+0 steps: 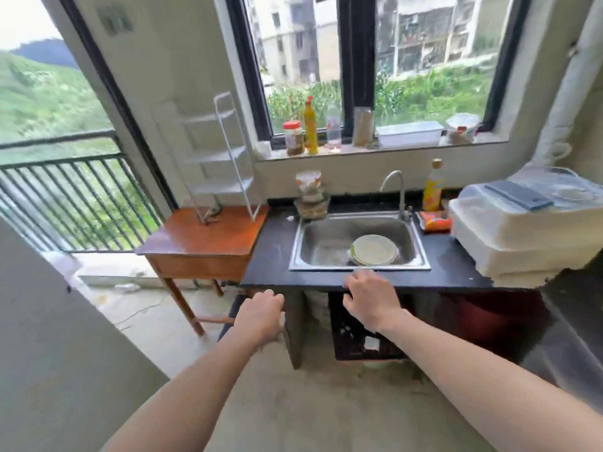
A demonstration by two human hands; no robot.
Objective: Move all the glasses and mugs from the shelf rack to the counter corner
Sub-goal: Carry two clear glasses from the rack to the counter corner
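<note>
The dark counter (270, 252) at eleven o'clock lies open beside the sink (421, 243). Stacked containers (310, 199) at twelve o'clock crowd its back edge.

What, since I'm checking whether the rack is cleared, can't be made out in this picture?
Head view throughout.
The shelf rack: motion blur; clear glasses on its tiers would not show.
The stack at the counter corner: blurred; glasses, mugs or jars unclear.
The left hand: its own back hides the fingers; whether it holds anything is unknown.
</note>
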